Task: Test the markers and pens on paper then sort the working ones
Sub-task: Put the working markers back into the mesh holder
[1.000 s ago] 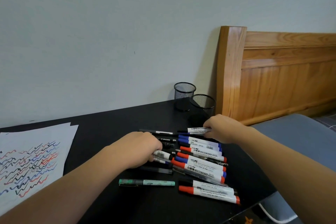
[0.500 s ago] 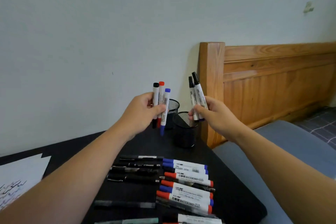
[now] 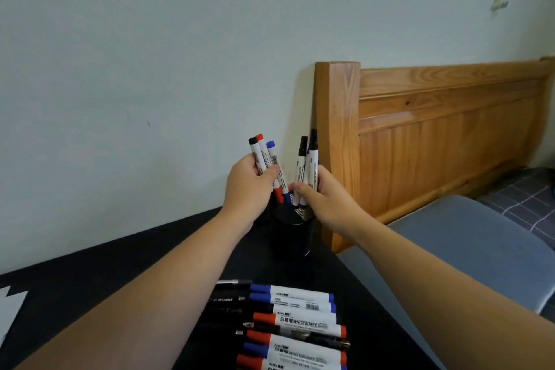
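My left hand (image 3: 247,186) grips three whiteboard markers (image 3: 265,156), with black, red and blue ends pointing up. My right hand (image 3: 322,195) holds two black-capped markers (image 3: 307,162) upright. Both bunches hang just above the mouth of a black mesh pen cup (image 3: 292,234) on the black table (image 3: 90,273). Their lower tips are at the cup's rim. More red and blue whiteboard markers (image 3: 295,324) and several black pens (image 3: 231,299) lie in a row near the table's front.
A wooden bed headboard (image 3: 420,135) stands right of the cup, close to my right hand. A grey-blue cushion (image 3: 468,243) lies below it. A corner of white paper (image 3: 10,306) shows at the left edge. The second mesh cup is hidden behind my hands.
Both hands lifted markers off the table a second ago. Since then they have come together and lowered the two bunches over the mesh cup.
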